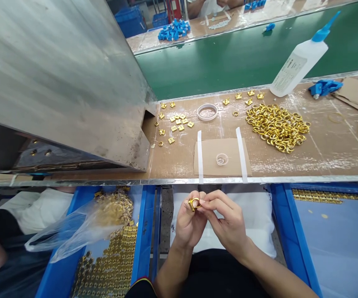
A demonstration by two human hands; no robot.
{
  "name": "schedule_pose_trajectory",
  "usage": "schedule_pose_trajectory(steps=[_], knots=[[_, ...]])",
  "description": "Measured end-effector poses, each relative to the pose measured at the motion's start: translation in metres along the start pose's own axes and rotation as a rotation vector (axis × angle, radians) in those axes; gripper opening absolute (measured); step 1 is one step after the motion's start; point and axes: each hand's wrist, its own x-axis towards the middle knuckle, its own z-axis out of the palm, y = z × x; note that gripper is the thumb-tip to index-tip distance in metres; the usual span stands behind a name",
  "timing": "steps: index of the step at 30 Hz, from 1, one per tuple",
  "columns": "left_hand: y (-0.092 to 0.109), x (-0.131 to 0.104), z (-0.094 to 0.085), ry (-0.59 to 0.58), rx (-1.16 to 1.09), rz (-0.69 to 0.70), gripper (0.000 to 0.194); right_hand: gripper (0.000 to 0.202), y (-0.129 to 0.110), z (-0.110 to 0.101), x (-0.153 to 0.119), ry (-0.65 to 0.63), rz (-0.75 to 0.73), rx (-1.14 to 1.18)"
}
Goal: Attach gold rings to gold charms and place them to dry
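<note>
A gold ring is held between my two hands, just in front of the bench edge. My left hand is closed on its left side, where a square gold piece sits against the band. The fingertips of my right hand pinch the ring's right side. Beyond them, a small clear cup stands on a cardboard pad taped down with two white strips. A heap of gold rings lies to the right, and several square gold pieces are scattered to the left.
A metal housing rises at the left. A tape roll and a white bottle stand near the green belt. Blue bins flank me: the left one holds gold pieces and a plastic bag, the right one a few gold rows. Other people sit nearby.
</note>
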Motion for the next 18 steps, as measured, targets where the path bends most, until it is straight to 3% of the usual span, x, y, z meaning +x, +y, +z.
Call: schedule_pose_trajectory(steps=[8,12,15,18], knots=[[-0.001,0.000,-0.003,-0.014,0.049,0.020,0.041,0.015,0.000,-0.004,0.002,-0.027,0.009,-0.008],[0.003,0.000,-0.006,-0.085,0.214,0.090,0.047,0.006,-0.001,-0.013,0.008,-0.140,0.146,0.135],[0.004,-0.001,-0.010,-0.114,0.326,0.130,0.054,0.012,-0.005,-0.019,0.014,-0.243,0.254,0.233],[0.005,-0.002,-0.014,-0.128,0.396,0.141,0.060,0.013,-0.009,-0.022,0.018,-0.259,0.263,0.249]])
